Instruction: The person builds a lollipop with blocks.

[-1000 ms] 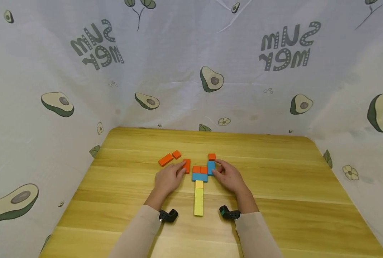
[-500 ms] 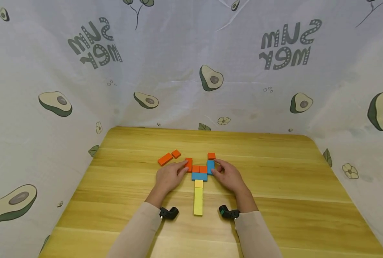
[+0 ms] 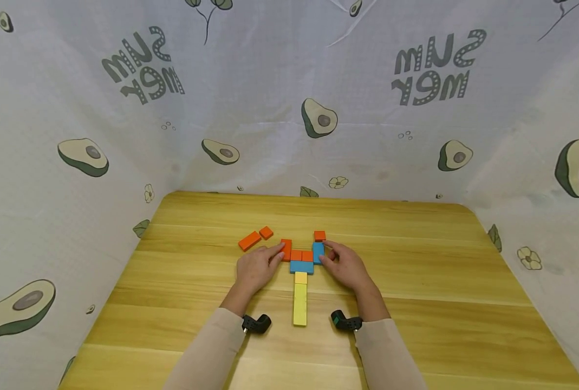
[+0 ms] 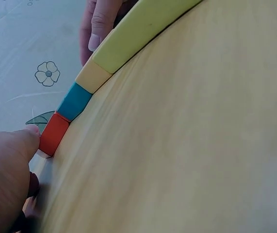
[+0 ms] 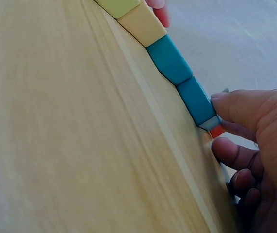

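In the head view, flat toy building blocks form a figure on the table [image 3: 416, 260]. My left hand [image 3: 256, 266] holds a tall red block [image 3: 287, 250] at the figure's left, index fingertip on its upper part and thumb lower down its side. My right hand [image 3: 345, 265] holds an upright blue block [image 3: 318, 253] at the right between bent thumb and index finger. Between them two small red blocks [image 3: 301, 255] rest above a wide blue block [image 3: 301, 266]. Below come a small yellow block [image 3: 301, 278] and a long yellow-green block [image 3: 300, 305]. A red cube [image 3: 320, 235] tops the blue upright.
A loose red rectangular block [image 3: 249, 241] and a small red block [image 3: 266, 232] lie to the upper left, beyond my left hand. Behind the table hangs a pale printed cloth [image 3: 270, 81]. Each wrist wears a small black camera [image 3: 257, 324].
My left hand has slid the tall red block right until it stands against the small red blocks, closing the gap. My right hand has stayed at the blue block.
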Motion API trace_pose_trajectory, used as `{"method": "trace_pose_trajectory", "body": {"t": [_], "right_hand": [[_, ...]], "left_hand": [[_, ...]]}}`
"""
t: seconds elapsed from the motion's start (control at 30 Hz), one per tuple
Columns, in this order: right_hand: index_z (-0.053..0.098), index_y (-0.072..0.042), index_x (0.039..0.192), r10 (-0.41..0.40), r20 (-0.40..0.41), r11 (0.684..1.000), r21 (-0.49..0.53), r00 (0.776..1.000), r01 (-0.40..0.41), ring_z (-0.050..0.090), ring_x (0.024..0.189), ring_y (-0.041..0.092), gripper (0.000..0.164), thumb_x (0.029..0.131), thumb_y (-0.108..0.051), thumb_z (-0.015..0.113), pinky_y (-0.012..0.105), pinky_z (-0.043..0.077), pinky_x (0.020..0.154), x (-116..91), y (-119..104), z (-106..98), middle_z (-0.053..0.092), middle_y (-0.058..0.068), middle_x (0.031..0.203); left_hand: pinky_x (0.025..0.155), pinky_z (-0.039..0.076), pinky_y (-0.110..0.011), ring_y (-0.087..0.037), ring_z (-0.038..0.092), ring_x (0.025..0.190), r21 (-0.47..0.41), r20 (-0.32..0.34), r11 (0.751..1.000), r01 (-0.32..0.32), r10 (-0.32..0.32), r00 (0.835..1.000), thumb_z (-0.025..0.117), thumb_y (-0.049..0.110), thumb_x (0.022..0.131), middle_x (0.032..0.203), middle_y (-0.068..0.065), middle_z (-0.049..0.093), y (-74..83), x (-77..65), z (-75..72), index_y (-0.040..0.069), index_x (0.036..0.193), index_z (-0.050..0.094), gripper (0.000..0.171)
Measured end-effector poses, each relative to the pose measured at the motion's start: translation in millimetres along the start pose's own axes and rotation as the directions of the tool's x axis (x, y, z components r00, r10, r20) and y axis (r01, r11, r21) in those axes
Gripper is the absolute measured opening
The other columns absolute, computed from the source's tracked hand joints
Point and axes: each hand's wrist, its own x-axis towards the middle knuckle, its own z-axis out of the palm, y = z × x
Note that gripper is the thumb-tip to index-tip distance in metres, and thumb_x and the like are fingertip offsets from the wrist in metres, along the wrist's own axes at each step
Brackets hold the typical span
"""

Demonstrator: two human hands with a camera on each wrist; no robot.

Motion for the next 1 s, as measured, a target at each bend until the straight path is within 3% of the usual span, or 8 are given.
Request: {"method": "trace_pose_trajectory", "body": {"t": [0.33,0.7,1.0], "right_hand": [[0.056,-0.010,0.145,0.008,0.005,1.000,0.017,1.000,-0.008,0.050,0.078,0.017,0.051,0.099,-0.027,0.068,0.035,0.042,0.079,0.5,0.9,0.0,0.062,0.004,0.095],[0.056,-0.010,0.145,0.005,0.005,1.000,0.022,1.000,-0.006,0.049,0.076,0.017,0.051,0.099,-0.027,0.068,0.035,0.041,0.077,-0.4,-0.1,-0.9,0.061,0.004,0.094],[0.056,-0.010,0.146,0.024,0.000,0.999,0.029,1.000,-0.024,0.049,0.077,0.018,0.051,0.099,-0.029,0.067,0.035,0.040,0.077,-1.2,-0.7,-0.6,0.060,0.005,0.094]], "left_hand": [[0.048,0.032,-0.027,-0.011,0.040,0.053,0.008,0.003,1.000,0.007,-0.007,1.000,0.050,0.054,0.104,0.083,0.005,0.064,0.2,-1.3,0.7,0.044,0.141,0.061,0.040],[0.047,0.030,-0.026,-0.009,0.036,0.050,0.027,-0.032,0.999,-0.024,0.025,0.999,0.051,0.054,0.103,0.075,0.007,0.056,-2.1,-1.2,5.2,0.043,0.140,0.061,0.040],[0.046,0.029,-0.026,-0.010,0.034,0.049,0.040,-0.067,0.999,-0.035,0.038,0.997,0.048,0.052,0.105,0.077,0.006,0.058,-2.9,-2.6,6.3,0.042,0.139,0.063,0.039]]}}
